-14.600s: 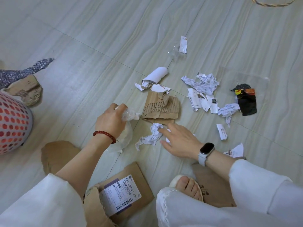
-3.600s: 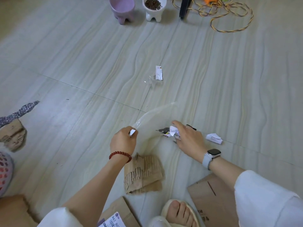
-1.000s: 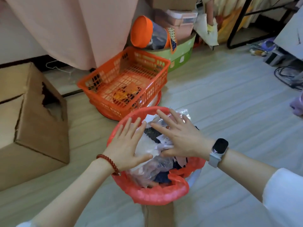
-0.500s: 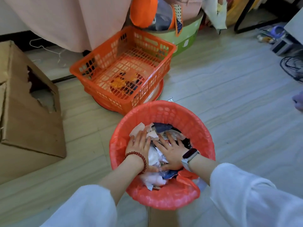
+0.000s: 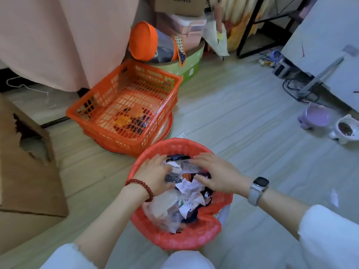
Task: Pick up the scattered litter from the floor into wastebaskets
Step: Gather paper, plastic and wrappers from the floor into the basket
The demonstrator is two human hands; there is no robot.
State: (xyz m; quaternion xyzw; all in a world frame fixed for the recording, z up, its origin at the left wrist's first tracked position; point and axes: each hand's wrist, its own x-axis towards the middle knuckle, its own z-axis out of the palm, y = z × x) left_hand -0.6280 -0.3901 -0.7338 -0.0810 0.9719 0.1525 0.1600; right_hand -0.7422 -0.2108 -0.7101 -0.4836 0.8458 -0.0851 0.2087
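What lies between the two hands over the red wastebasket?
In the head view, between the left hand and the right hand lies packed litter, crumpled paper and clear plastic, filling the red wastebasket.

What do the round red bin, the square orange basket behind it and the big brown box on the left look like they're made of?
Red wastebasket: apparently plastic mesh, matte, its rim buckled on the near side, so fairly soft.
Orange basket: rigid moulded plastic lattice, slightly glossy.
Brown box: corrugated cardboard by the look, dull, with a ragged hole torn in its side.
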